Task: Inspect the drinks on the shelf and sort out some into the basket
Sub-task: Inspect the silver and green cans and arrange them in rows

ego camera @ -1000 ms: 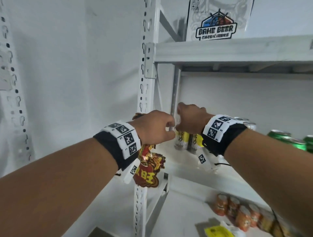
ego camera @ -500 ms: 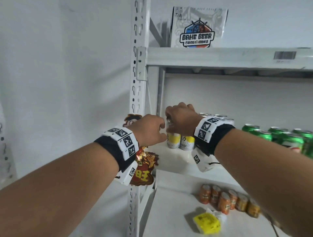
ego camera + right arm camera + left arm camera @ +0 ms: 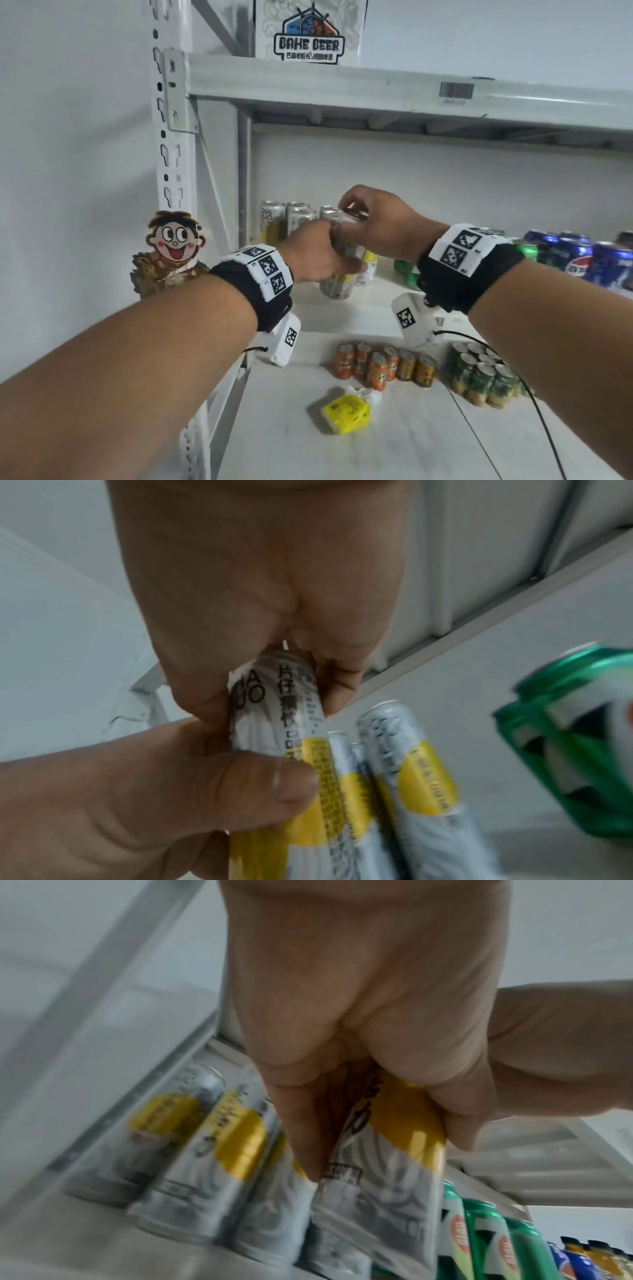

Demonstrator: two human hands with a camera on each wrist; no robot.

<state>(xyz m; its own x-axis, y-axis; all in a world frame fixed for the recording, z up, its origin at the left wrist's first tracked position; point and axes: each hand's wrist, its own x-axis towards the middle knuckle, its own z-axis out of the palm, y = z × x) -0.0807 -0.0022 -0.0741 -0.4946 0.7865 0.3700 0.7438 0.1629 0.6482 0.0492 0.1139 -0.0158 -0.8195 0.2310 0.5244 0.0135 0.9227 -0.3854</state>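
Note:
A slim white-and-yellow can (image 3: 337, 286) (image 3: 387, 1153) (image 3: 291, 739) is lifted off the middle shelf (image 3: 342, 318), tilted toward me. My left hand (image 3: 317, 255) (image 3: 359, 1047) wraps its body, thumb across the yellow patch. My right hand (image 3: 371, 222) (image 3: 260, 631) grips the can's top from above. Several matching white-and-yellow cans (image 3: 284, 222) (image 3: 212, 1145) (image 3: 411, 777) stand behind it at the shelf's left end. No basket is in view.
Green cans (image 3: 406, 270) (image 3: 575, 739) and blue cola cans (image 3: 579, 260) stand to the right on the same shelf. Below sit orange cans (image 3: 383, 365), a green-yellow pack (image 3: 483, 375) and a yellow packet (image 3: 347, 413). A beer box (image 3: 310, 31) tops the upper shelf; a cartoon figure (image 3: 171, 250) hangs on the upright.
Both hands moved right along the shelf and pulled one white-and-yellow can forward and up, off the row. The head view swung right and down, showing more cans.

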